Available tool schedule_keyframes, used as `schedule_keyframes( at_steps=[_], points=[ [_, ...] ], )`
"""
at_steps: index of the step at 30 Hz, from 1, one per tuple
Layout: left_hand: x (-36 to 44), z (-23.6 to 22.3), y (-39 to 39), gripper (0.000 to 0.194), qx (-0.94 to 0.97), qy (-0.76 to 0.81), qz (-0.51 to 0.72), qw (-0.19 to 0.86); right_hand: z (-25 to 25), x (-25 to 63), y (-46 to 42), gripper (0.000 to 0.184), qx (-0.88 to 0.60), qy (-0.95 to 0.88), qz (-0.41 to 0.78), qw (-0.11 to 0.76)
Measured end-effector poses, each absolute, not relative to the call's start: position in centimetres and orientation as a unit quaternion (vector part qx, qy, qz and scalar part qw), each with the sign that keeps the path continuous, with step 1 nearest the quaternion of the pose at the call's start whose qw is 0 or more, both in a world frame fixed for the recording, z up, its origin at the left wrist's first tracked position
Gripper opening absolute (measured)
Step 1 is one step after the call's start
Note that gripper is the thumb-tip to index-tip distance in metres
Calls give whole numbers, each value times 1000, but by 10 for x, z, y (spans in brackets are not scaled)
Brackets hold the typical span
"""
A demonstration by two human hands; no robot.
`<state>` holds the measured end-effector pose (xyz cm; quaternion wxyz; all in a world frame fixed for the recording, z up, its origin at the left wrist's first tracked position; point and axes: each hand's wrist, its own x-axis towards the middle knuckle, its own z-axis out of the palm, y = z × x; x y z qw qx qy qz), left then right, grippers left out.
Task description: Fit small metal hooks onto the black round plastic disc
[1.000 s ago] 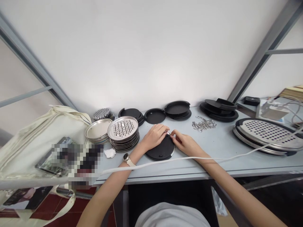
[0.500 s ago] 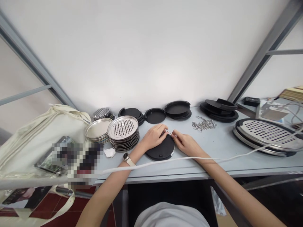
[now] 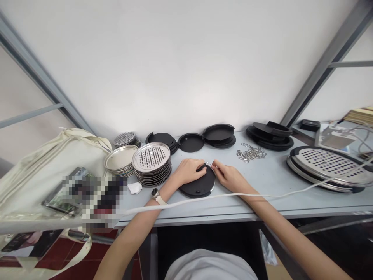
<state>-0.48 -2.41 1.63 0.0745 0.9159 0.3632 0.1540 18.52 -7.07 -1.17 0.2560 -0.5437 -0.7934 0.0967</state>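
Observation:
A round black plate point(image 3: 198, 186) with a small slot near its front edge lies on the table, and a metal rim shows along its right side. My left hand point(image 3: 190, 171) rests over its upper left part, fingers closed on the far edge. At that far edge my right hand point(image 3: 225, 174) pinches a thin metal wire clip point(image 3: 208, 163); its exact shape is too small to make out. Left of the hands stands a stack of round metal grater discs point(image 3: 151, 157), with plain metal discs point(image 3: 121, 158) beside it.
Black plates point(image 3: 190, 142) and stacked black holders point(image 3: 218, 134) line the wall. A pile of wire clips point(image 3: 250, 152) lies behind my right hand. Larger perforated discs point(image 3: 329, 163) sit at right. A white cable point(image 3: 210, 197) crosses in front; a cream bag point(image 3: 58, 163) is at left.
My left fingers have shifted slightly and lie lower over the plate's far edge, showing more of the wire clip. The right hand has barely moved.

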Motion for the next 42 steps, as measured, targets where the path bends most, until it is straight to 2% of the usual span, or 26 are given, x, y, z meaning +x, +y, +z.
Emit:
schedule_keyframes(
  at_steps=[12,17,21,25,33,42],
  points=[
    [-2,14,-32,26,917,341,163,126,-13,186,-71,19,-536,-798,91,259],
    [1,12,-33,26,920,344,160,98,-13,186,-71,19,-529,-802,93,261],
    [2,14,-36,17,921,353,152,59,-10,186,-72,19,-526,-802,102,264],
    [3,18,-39,39,921,357,147,43,-8,186,-73,17,-523,-801,113,270],
    [3,20,-41,19,931,339,135,19,-9,186,-73,20,-531,-796,111,270],
    [4,19,-40,14,932,340,121,22,-11,186,-72,19,-530,-791,121,280]
  ],
)
